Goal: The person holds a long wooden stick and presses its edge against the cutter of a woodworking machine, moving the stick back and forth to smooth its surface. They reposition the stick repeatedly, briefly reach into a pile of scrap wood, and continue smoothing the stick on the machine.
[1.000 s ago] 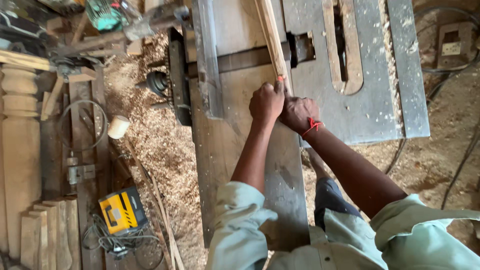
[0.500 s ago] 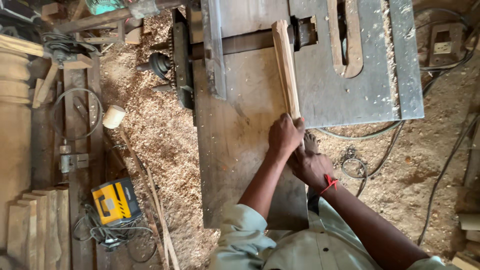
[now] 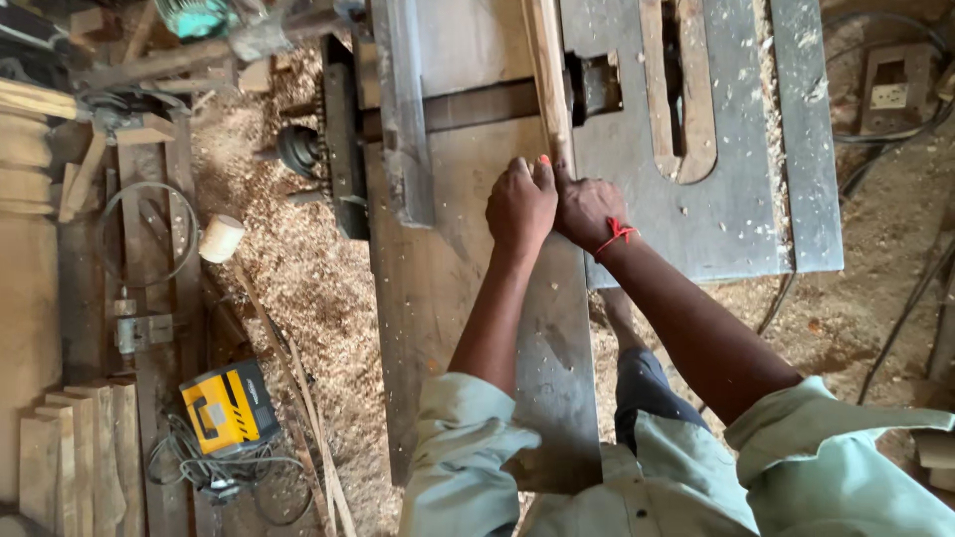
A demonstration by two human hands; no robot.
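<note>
Both hands press the near end of a narrow wooden strip (image 3: 548, 89) lying lengthwise on the grey saw table (image 3: 786, 199). Left hand (image 3: 519, 207) and right hand (image 3: 589, 211) sit side by side, fingers closed against the strip. Sawdust (image 3: 298, 288) lies left of the table, beside a yellow tool case (image 3: 231, 406).

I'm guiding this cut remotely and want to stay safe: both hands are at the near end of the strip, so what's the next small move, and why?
Probably ease the wooden strip a little farther forward along the metal table, pressure light. The left hand and right hand sit together on its near end, so short pushes look safest; the cutter itself isn't clearly visible.
</note>
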